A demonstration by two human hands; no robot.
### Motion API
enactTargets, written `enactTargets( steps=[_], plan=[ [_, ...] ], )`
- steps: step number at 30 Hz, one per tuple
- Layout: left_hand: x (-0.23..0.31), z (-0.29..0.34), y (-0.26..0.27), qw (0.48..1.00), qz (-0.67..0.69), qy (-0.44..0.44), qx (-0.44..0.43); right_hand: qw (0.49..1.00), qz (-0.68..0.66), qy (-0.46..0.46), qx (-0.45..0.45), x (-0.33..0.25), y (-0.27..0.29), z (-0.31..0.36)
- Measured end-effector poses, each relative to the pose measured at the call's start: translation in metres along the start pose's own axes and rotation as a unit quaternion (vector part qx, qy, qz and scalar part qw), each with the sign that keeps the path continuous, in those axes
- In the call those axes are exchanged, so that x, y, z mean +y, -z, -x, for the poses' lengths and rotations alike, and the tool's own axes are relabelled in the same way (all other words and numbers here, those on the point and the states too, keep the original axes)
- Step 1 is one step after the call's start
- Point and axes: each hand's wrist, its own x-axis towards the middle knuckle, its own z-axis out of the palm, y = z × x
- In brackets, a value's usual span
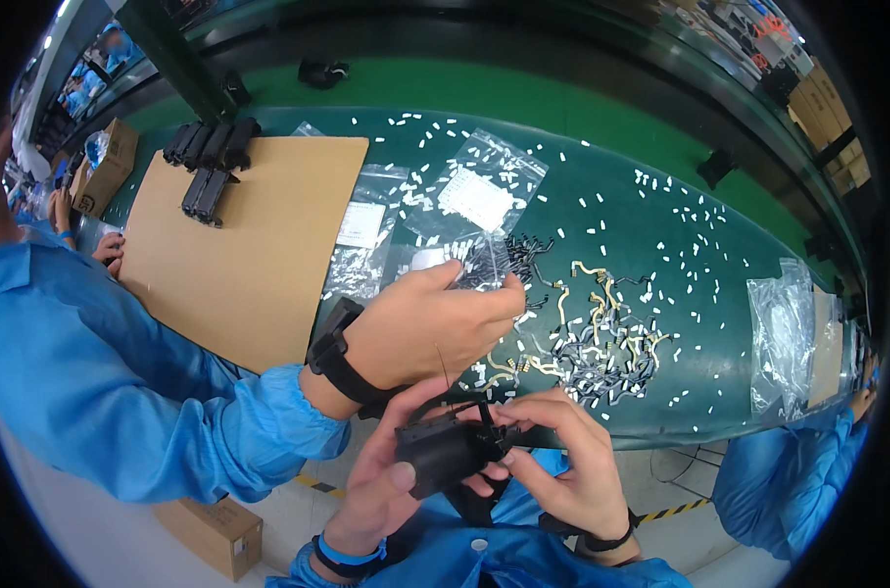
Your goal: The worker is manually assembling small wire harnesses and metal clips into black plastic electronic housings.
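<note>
A black rounded plastic housing (435, 457) rests tilted in my left hand (378, 495), whose fingers and thumb close around its body. Thumb and fingers of my right hand (574, 468) pinch at the housing's narrower end, where small black parts stick out. Whether they grip a separate small piece there is hidden. Just above my hands, a co-worker's hand (420, 323) with a black wristband reaches in from the left. It hovers near a bundle of short black cables (499, 263). More cables, black and yellowish with white connectors (606, 363), lie in a loose heap to its right.
A brown cardboard sheet (259, 245) covers the table's left, with several black housings (210, 147) at its far end. Clear bags with white labels (476, 199) lie mid-table. Small white pieces are scattered over the green surface (601, 157). Plastic bags (783, 333) sit at right.
</note>
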Motion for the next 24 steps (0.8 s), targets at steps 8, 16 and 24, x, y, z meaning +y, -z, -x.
enactTargets(
  steps=[8,16,24],
  plan=[
    [-0.001,0.002,0.000,0.998,0.036,0.007,-0.043,0.998,-0.045,-0.035,-0.027,0.012,0.004,0.009],
    [0.003,-0.001,0.000,0.988,-0.137,0.054,-0.046,0.998,-0.049,-0.012,-0.023,0.007,0.001,0.007],
    [-0.004,-0.006,0.003,0.973,-0.223,-0.025,-0.060,0.997,-0.067,-0.023,-0.015,0.014,-0.004,0.010]
  ],
)
